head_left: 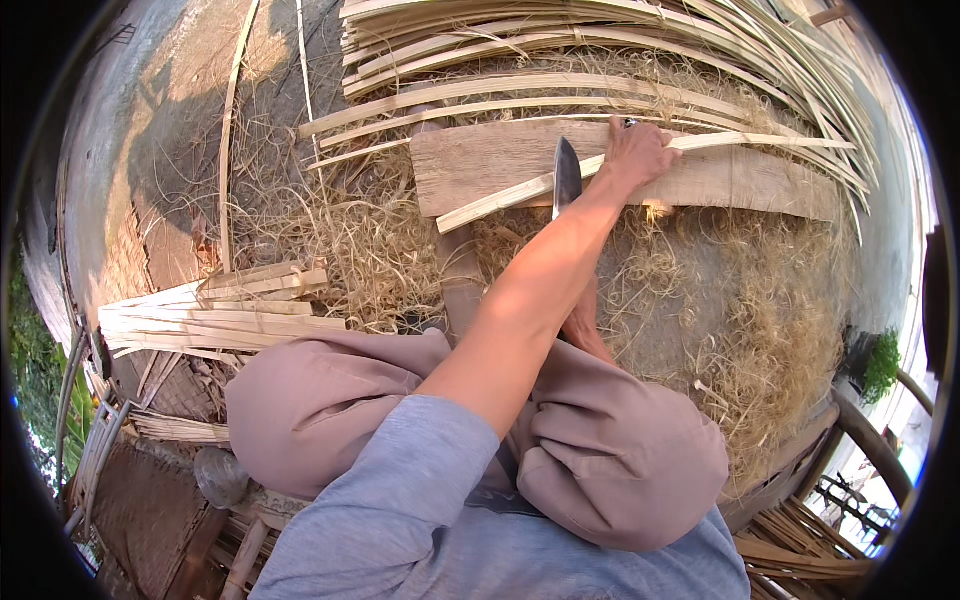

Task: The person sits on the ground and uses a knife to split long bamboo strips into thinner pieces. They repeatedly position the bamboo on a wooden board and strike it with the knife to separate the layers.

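Observation:
My left hand (pixel 640 156) reaches across to the right, its fingers closed around a pale bamboo strip (pixel 500 202). The strip lies slantwise over a wide wooden board (pixel 470 160). Against the strip, just left of that hand, a knife (pixel 567 172) stands with its dark blade pointing away from me. My left forearm covers the knife's handle. Behind the same forearm, only the wrist of my right hand (pixel 584 322) shows, in line with the knife; its fingers are hidden, but the knife's position fits that grip.
Long bamboo strips (pixel 500 50) lie in a bundle beyond the board. Curly shavings (pixel 380 240) cover the ground on both sides. A stack of shorter pale strips (pixel 220 315) is by my left knee. Two single strips (pixel 236 130) lie farther left.

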Action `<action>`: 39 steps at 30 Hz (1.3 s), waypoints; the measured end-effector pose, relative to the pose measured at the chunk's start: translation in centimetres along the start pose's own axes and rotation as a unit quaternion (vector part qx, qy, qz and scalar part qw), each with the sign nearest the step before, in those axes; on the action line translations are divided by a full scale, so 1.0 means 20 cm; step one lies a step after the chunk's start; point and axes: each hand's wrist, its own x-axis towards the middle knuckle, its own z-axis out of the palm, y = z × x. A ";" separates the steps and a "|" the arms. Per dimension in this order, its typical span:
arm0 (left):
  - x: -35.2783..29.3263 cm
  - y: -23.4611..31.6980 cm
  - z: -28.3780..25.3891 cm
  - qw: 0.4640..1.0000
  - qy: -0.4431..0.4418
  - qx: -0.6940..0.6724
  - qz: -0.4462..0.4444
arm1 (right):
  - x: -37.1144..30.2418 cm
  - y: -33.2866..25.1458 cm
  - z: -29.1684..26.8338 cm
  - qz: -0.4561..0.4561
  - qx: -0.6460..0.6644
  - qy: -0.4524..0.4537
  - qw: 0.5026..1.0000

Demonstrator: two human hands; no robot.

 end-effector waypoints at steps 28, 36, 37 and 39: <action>-0.15 -0.06 0.15 0.960 0.170 0.154 0.158 | -0.02 0.00 0.06 -0.049 -0.101 -0.029 0.993; -0.15 -0.07 0.17 0.951 0.198 0.163 0.170 | 0.01 -0.02 0.07 -0.059 -0.127 -0.050 0.989; -0.16 -0.06 0.17 0.954 0.187 0.172 0.158 | 0.01 -0.01 0.06 -0.061 -0.132 -0.055 0.988; -0.14 -0.04 0.16 0.961 0.165 0.163 0.154 | 0.00 0.00 0.05 -0.063 -0.146 -0.060 0.985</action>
